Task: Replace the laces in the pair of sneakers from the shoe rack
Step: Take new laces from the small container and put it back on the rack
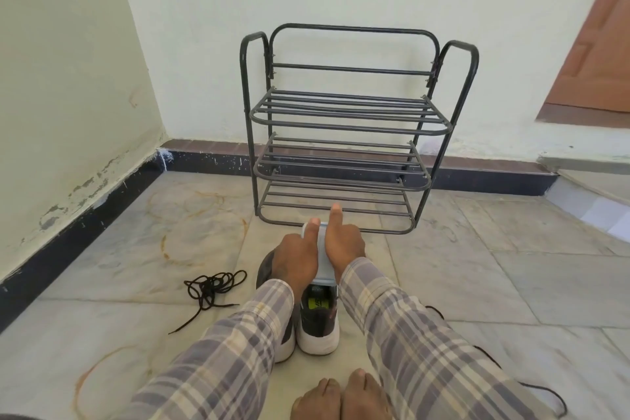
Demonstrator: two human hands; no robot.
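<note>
The left hand (295,261) and right hand (344,249) clasp a pale grey-blue flat oblong (324,261) between them, one thumb laid along it and the other upright. It is held at 12 o'clock of the pair of dark grey, white-soled sneakers (317,324) on the floor. The sensible move is probably to set it down, take the tangled black lace (211,286) at 9 o'clock and thread evenly from the toe eyelets. What the oblong is I cannot tell. The fingers beneath it are hidden, and the sleeves cover the eyelets.

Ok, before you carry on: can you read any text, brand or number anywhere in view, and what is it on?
No text reads clearly enough to quote.
The insole label inside the sneaker: a lime patch with dark print, too blurred to read.
The pale object gripped by the left hand and right hand: no print shows.
The shoe rack and black laces: no text.
</note>
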